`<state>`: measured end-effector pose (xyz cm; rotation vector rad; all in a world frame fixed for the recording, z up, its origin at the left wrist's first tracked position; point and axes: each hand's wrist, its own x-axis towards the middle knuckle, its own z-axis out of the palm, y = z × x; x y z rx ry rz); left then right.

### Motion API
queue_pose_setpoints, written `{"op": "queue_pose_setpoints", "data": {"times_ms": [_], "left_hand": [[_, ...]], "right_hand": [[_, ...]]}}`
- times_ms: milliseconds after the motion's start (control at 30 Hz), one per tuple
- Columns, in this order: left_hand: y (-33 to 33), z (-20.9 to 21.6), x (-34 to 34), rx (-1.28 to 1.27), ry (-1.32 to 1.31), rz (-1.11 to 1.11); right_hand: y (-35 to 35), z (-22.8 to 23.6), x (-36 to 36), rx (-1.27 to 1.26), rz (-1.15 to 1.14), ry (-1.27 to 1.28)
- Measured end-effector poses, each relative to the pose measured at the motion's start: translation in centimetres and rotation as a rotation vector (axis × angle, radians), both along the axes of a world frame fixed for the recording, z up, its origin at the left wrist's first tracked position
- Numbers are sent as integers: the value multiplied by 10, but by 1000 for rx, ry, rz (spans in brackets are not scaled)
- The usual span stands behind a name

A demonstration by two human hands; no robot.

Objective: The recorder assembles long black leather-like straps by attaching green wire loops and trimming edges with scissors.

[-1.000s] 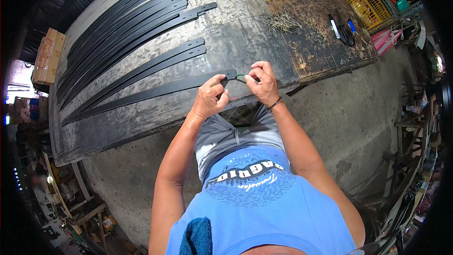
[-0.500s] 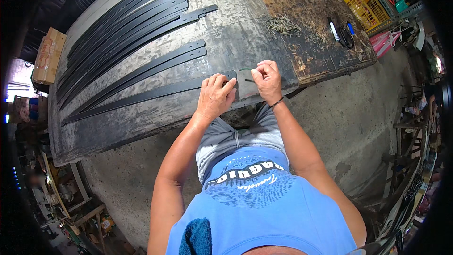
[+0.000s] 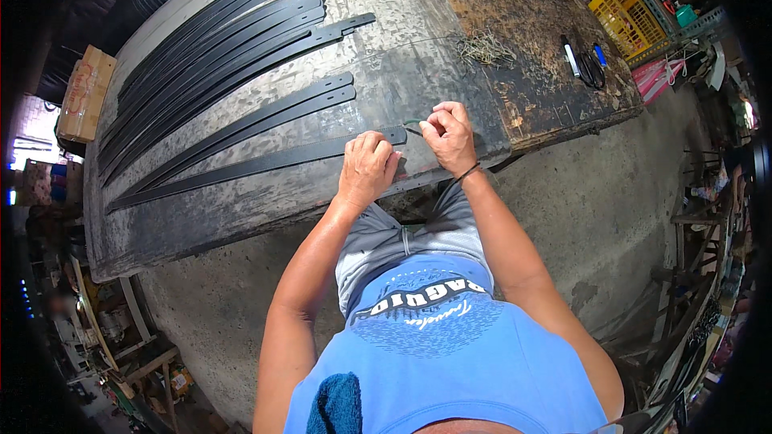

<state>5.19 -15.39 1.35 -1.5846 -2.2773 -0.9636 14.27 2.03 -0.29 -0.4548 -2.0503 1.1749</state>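
Note:
A long black strap (image 3: 265, 162) lies nearest the table's front edge, its squared end pointing right. My left hand (image 3: 368, 167) is closed over it near that end, thumb at the front edge, pinning it to the table. In my right hand (image 3: 450, 138) is a small, thin, two-pronged dark green tool (image 3: 412, 123), pinched in closed fingers. Its prongs reach the strap's end; their exact contact is too small to tell. Just beyond lie two more black straps (image 3: 277, 112), with rows of similar straps (image 3: 217, 56) farther back, some with holes at their ends.
The worn grey table (image 3: 402, 56) carries a brown board (image 3: 555, 112) at right. On it are a pile of thin trimmings (image 3: 486, 50), a white pen (image 3: 570, 58) and a dark looped cord (image 3: 593, 72). A cardboard box (image 3: 86, 96) stands left, a yellow crate (image 3: 627, 24) at far right.
My right hand has shifted slightly left, and the tool's prongs, apart before, now come together at the strap's end. My left hand stays on the strap.

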Motion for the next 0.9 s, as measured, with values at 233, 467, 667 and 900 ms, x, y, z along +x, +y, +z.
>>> {"op": "queue_pose_setpoints", "data": {"times_ms": [233,467,667,900], "left_hand": [[0,-2,-1,14,-4,2],[0,-1,0,24,-22,2],[0,-1,0,30,-19,5],[0,-1,0,38,-18,4]], "right_hand": [[-1,2,0,2,4,-29],[-1,2,1,3,8,-38],[-1,0,0,13,7,-28],[-2,2,0,21,7,-28]]}}
